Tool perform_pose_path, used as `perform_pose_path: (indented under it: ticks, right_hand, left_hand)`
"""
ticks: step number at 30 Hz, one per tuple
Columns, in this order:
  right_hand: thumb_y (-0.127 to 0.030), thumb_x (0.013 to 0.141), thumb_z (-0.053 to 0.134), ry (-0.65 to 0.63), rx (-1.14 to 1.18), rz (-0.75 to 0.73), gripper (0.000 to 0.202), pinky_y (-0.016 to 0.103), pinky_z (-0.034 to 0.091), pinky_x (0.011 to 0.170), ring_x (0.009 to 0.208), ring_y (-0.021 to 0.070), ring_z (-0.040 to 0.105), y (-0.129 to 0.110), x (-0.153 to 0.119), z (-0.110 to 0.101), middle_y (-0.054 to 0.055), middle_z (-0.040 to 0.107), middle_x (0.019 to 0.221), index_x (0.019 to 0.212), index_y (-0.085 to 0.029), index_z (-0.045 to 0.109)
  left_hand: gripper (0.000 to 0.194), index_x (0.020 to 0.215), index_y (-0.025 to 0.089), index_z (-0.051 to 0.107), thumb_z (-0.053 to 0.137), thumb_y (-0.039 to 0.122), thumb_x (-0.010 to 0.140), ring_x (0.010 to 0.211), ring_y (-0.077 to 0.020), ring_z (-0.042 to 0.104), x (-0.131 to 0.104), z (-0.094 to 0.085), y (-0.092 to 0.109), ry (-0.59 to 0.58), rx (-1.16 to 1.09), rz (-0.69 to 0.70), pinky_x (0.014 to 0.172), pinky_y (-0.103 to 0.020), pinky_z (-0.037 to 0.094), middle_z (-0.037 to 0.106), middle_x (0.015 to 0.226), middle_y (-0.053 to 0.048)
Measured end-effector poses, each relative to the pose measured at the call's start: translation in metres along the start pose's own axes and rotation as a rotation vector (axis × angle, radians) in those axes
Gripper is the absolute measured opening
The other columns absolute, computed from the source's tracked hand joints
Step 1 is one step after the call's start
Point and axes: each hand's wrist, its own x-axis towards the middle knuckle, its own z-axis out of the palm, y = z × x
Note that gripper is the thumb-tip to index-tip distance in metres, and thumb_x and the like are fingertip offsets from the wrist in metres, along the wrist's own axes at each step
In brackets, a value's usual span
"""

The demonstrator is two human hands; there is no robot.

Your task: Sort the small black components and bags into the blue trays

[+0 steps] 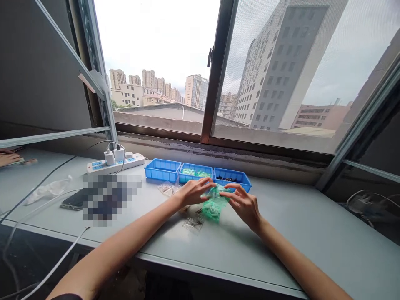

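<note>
A clear plastic bag with green pieces (211, 210) lies on the grey table in front of the blue bins. My left hand (196, 191) has its fingers closed on the bag's upper left side. On the other side my right hand (242, 201) pinches the bag's upper right edge. Just left of and below it is a small clear bag of dark metal parts (193, 223). Another small clear bag (168, 188) lies behind my left wrist. The middle blue bin (196, 175) holds green and white pieces, and the right blue bin (233, 179) holds black parts.
The left blue bin (163, 170) stands beside the other two. A white power strip (115, 163) with plugs, a dark phone (73, 200), a crumpled plastic bag (50, 189) and cables occupy the left side. At the far left edge another person's hand (9, 158) shows.
</note>
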Motion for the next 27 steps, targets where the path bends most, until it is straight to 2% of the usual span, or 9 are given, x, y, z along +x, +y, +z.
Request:
perform_pose_path:
  ticks: [4,6,9,11,15,22,24,27]
  right_hand:
    - [-0.017,0.090,0.044,0.112,0.027,-0.004,0.035,0.018,0.044,0.049,0.048,0.0057,0.054,-0.001,0.003,-0.004,0.001,0.071,0.091,0.076,-0.029,0.074]
    - [-0.020,0.091,0.044,0.126,0.070,0.001,0.033,0.018,0.043,0.047,0.048,0.0062,0.055,-0.003,0.004,-0.002,0.001,0.072,0.088,0.078,-0.029,0.074]
    - [-0.031,0.090,0.049,0.073,0.153,0.100,0.024,0.018,0.041,0.043,0.041,0.0063,0.052,-0.008,0.002,0.004,0.000,0.071,0.077,0.089,-0.026,0.072]
    - [-0.041,0.088,0.051,0.032,0.211,0.212,0.027,0.019,0.041,0.041,0.035,0.0061,0.046,-0.011,0.001,0.008,-0.001,0.069,0.070,0.096,-0.023,0.069]
    - [-0.047,0.086,0.050,-0.036,0.294,0.309,0.031,0.020,0.042,0.042,0.035,0.0069,0.046,-0.015,0.001,0.010,0.000,0.068,0.067,0.094,-0.022,0.068]
    - [-0.039,0.089,0.047,-0.079,0.311,0.212,0.027,0.019,0.040,0.039,0.032,0.0073,0.044,-0.016,0.002,0.008,-0.002,0.066,0.057,0.097,-0.025,0.069]
    - [-0.035,0.090,0.046,-0.050,0.313,0.160,0.025,0.019,0.041,0.039,0.034,0.0070,0.046,-0.015,0.002,0.006,0.000,0.070,0.066,0.096,-0.025,0.069]
    - [-0.024,0.092,0.040,0.020,0.326,0.016,0.029,0.019,0.044,0.043,0.044,0.0077,0.056,-0.014,0.002,0.000,0.004,0.073,0.089,0.087,-0.024,0.068]
  left_hand:
    - [0.027,0.112,0.018,0.047,0.051,0.026,0.086,0.083,-0.0155,0.060,-0.001,-0.001,0.000,0.094,0.014,0.004,0.057,-0.023,0.051,0.055,0.113,-0.009]
    - [0.022,0.108,0.019,0.049,0.050,0.027,0.087,0.078,-0.0147,0.060,-0.002,-0.001,0.000,0.106,0.018,0.036,0.052,-0.022,0.050,0.055,0.112,-0.010]
    - [0.016,0.096,0.017,0.052,0.046,0.031,0.090,0.068,-0.0119,0.058,-0.003,0.001,0.000,0.144,-0.002,0.049,0.049,-0.021,0.048,0.056,0.107,-0.009]
    - [0.021,0.089,0.016,0.054,0.042,0.034,0.092,0.065,-0.0102,0.057,-0.003,0.002,0.000,0.168,-0.018,0.041,0.049,-0.021,0.048,0.056,0.104,-0.009]
    - [0.025,0.087,0.016,0.055,0.041,0.036,0.093,0.064,-0.0100,0.057,-0.003,0.002,-0.001,0.162,-0.032,0.041,0.049,-0.021,0.048,0.055,0.102,-0.008]
    - [0.018,0.095,0.018,0.051,0.044,0.034,0.092,0.066,-0.0108,0.058,-0.003,-0.001,0.000,0.168,-0.075,0.009,0.048,-0.020,0.047,0.057,0.098,-0.006]
    - [0.013,0.093,0.018,0.050,0.045,0.030,0.091,0.064,-0.0103,0.056,-0.003,0.000,0.002,0.181,-0.068,0.014,0.049,-0.020,0.046,0.057,0.097,-0.005]
    - [0.009,0.087,0.018,0.052,0.043,0.018,0.088,0.064,-0.0092,0.054,-0.004,0.003,0.008,0.211,-0.017,0.110,0.050,-0.019,0.044,0.057,0.098,-0.005]
